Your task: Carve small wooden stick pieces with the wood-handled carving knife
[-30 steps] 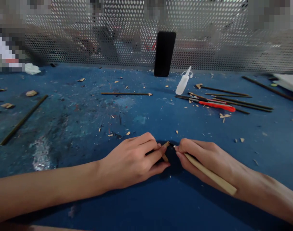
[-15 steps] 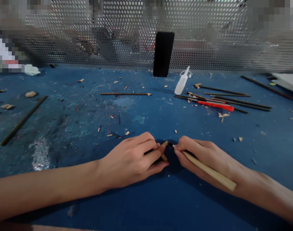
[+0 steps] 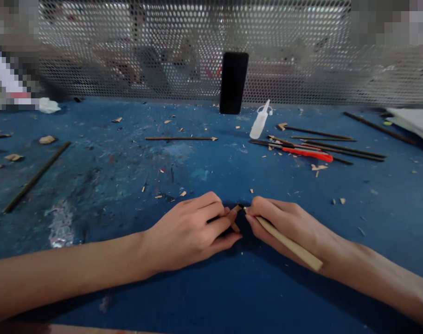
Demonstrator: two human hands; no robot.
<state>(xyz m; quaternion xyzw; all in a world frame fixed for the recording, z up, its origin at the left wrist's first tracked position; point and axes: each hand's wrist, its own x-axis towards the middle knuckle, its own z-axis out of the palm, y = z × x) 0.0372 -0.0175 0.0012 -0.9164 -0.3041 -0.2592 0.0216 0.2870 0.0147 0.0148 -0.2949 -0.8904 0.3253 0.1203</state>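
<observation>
Pinched in the fingers of my left hand (image 3: 201, 227) is a small wooden piece (image 3: 235, 227), its angled ends showing past the fingertips. My right hand (image 3: 284, 222) grips a wooden-handled tool (image 3: 291, 243) like a pen; the handle slants down to the right across the hand. The tool's dark tip is at the upper end of the wooden piece, between both hands. Most of the wooden piece is hidden by my left fingers. Both hands are low over the blue table (image 3: 204, 297).
Behind stand a black phone (image 3: 234, 83) and a white squeeze bottle (image 3: 260, 121) before a perforated metal screen (image 3: 183, 51). A red-handled cutter (image 3: 309, 152) lies among dark sticks (image 3: 357, 150) at right. A thin stick (image 3: 180, 138) and another stick (image 3: 37, 176) lie farther left, with scattered chips.
My right hand has moved slightly left, bringing the tool tip against the wooden piece. The tool's handle has shifted left and up. My left hand is nearly still; the view has shifted slightly.
</observation>
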